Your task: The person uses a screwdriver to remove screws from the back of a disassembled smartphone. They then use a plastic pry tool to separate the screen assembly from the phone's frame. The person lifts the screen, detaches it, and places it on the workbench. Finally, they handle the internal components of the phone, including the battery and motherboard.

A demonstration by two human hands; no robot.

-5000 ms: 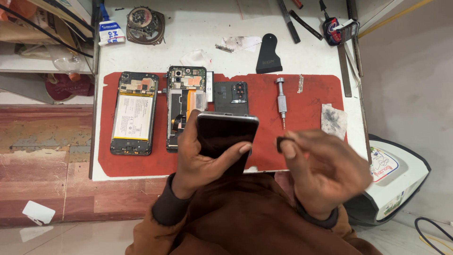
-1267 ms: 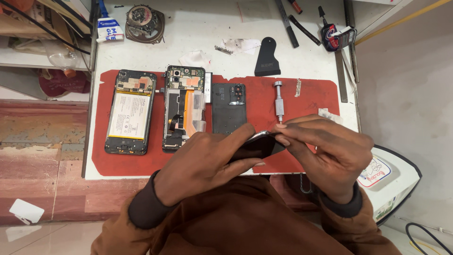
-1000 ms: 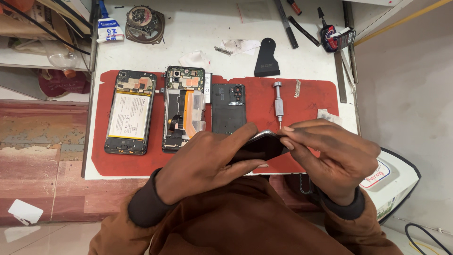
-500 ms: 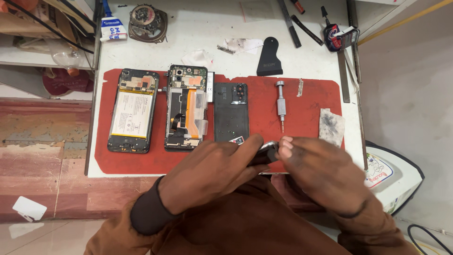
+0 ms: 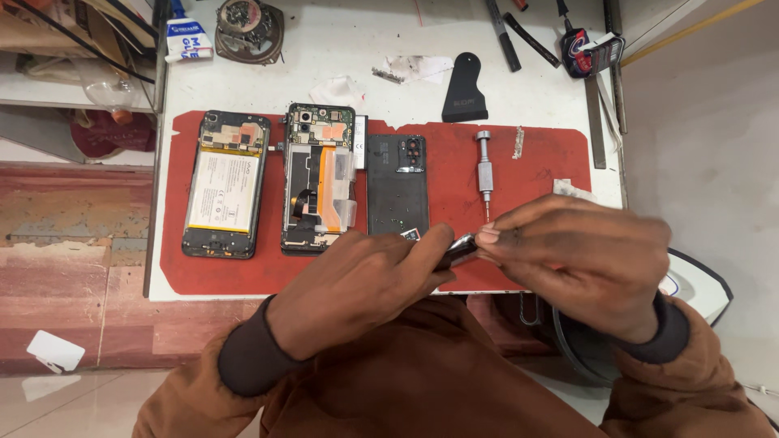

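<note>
My left hand [image 5: 357, 280] and my right hand [image 5: 580, 251] meet over the front edge of the red mat [image 5: 454, 203], both gripping a black phone [image 5: 456, 250] that is almost wholly hidden between them; only a dark glossy corner shows. My right fingertips pinch at that corner. Beyond the hands three opened phone parts lie on the mat: a frame with a battery [image 5: 223, 185], a frame with an orange flex cable [image 5: 318, 178], and a black back cover [image 5: 398, 186]. A small metal screwdriver [image 5: 484, 172] lies to their right.
A black plastic pry scraper [image 5: 464, 99], long dark tools [image 5: 519, 36], a glue tube [image 5: 185, 36] and a round coil part [image 5: 247, 20] sit on the white table [image 5: 389, 32] behind the mat. A shelf with clutter stands at left [image 5: 73, 73]. A white appliance [image 5: 698, 284] sits at right.
Five seconds ago my left hand held the black phone upright, face showing, with my right hand apart. Both hands have since closed over it and lowered it toward the mat's front edge.
</note>
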